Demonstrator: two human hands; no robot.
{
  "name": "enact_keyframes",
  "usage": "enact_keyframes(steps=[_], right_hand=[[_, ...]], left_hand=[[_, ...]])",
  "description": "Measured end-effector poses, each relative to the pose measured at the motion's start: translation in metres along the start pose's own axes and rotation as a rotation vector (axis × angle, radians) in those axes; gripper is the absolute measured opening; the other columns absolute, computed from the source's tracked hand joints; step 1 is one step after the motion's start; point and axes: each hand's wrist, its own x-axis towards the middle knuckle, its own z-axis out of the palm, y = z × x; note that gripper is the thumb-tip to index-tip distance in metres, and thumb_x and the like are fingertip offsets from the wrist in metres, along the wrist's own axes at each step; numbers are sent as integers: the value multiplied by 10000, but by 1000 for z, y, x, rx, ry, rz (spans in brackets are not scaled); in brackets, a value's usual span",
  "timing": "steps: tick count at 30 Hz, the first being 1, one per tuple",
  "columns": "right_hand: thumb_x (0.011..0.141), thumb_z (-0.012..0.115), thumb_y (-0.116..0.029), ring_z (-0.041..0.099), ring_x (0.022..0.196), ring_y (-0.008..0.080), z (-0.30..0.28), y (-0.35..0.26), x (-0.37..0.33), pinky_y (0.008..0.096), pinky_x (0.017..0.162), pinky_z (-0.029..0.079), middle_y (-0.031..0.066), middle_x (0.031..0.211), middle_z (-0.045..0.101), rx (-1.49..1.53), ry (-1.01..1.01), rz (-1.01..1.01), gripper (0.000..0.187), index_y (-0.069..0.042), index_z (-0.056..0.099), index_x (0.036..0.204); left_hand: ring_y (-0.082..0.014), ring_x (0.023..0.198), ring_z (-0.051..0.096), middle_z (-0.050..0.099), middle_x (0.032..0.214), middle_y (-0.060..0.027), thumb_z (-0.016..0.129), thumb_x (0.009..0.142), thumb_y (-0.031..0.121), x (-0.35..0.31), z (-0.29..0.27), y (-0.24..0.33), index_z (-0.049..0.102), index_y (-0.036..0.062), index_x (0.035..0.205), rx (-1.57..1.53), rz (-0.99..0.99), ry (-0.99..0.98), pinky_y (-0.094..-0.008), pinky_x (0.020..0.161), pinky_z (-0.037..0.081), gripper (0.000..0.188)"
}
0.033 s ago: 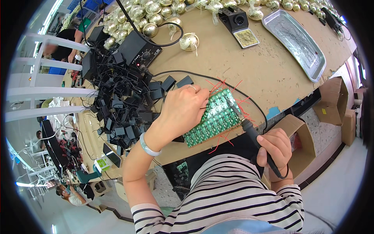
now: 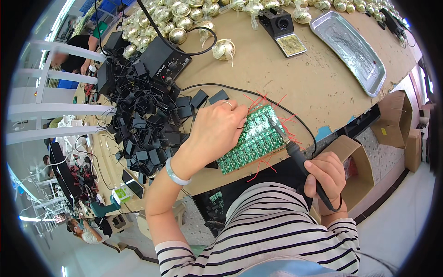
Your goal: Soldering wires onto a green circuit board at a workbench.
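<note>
A green circuit board panel (image 2: 258,134), made of many small repeated boards, lies tilted at the table's near edge, with thin red wires (image 2: 288,119) sticking out along its sides. Over its left part is my left hand (image 2: 220,127), fingers pinched together; a short bit of thin black wire (image 2: 241,128) shows at the fingertips. My right hand (image 2: 326,177) grips the black handle of a soldering iron (image 2: 299,157). The iron's tip reaches over the panel's upper right part; whether it touches a joint is too small to tell.
Left of the panel is a heap of small black boxes with wires (image 2: 147,124), beside a black soldering station (image 2: 164,60). Farther back are gold domed parts (image 2: 182,23), an iron stand with sponge (image 2: 281,30) and a metal tray (image 2: 350,53). The iron's cord (image 2: 258,92) crosses behind the panel.
</note>
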Motion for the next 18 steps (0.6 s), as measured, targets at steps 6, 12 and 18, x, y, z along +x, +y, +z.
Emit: enact_keyframes(steps=[6, 12, 18], right_hand=[[727, 665, 30, 647, 648, 246, -4, -2, -2, 346, 587, 519, 87, 832, 673, 7, 5, 3, 298, 25, 714, 1021], [747, 658, 36, 649, 651, 242, -7, -3, -3, 341, 590, 521, 86, 834, 672, 30, 1, 12, 291, 27, 719, 1032], [751, 667, 32, 650, 658, 240, -2, -3, -2, 343, 599, 526, 83, 842, 675, 40, 7, -7, 287, 32, 723, 1033]], left_hand=[[-306, 815, 654, 624, 881, -92, 745, 855, 75, -3, 0, 1, 677, 60, 913, -18, -4, 49, -409, 691, 538, 90], [-296, 812, 642, 615, 874, -95, 769, 834, 41, -14, 0, -6, 689, 35, 904, -118, 7, 105, -397, 699, 529, 106], [-296, 795, 646, 634, 872, -96, 776, 817, 7, -16, 0, -2, 706, 18, 909, -175, 1, 135, -372, 704, 532, 116]])
